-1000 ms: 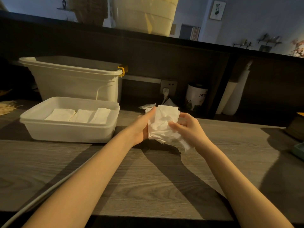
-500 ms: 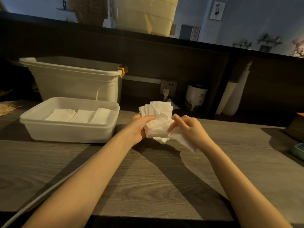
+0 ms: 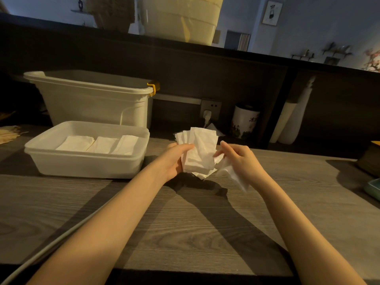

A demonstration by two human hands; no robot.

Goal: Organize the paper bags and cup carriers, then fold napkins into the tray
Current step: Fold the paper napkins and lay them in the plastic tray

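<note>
My left hand [image 3: 174, 159] grips a fanned stack of white napkins [image 3: 200, 151] upright above the wooden counter, thumb across the front. My right hand [image 3: 240, 161] is just right of the stack and pinches a single loose napkin [image 3: 232, 173] that hangs down below its palm. A white plastic tray [image 3: 86, 165] stands to the left on the counter, with three folded napkins [image 3: 98, 144] lying side by side inside it.
A tall white bin [image 3: 96, 101] with a yellow clip stands behind the tray. A white canister [image 3: 244, 122], a wall socket with a plug [image 3: 209, 112] and tall white rolls [image 3: 292, 120] line the back. A grey cable [image 3: 51, 243] crosses the near left. Dark objects sit at the right edge [image 3: 370, 165].
The crumpled bundle has been spread into a fanned stack in my left hand. My right hand has drawn one napkin away to the right and lower.
</note>
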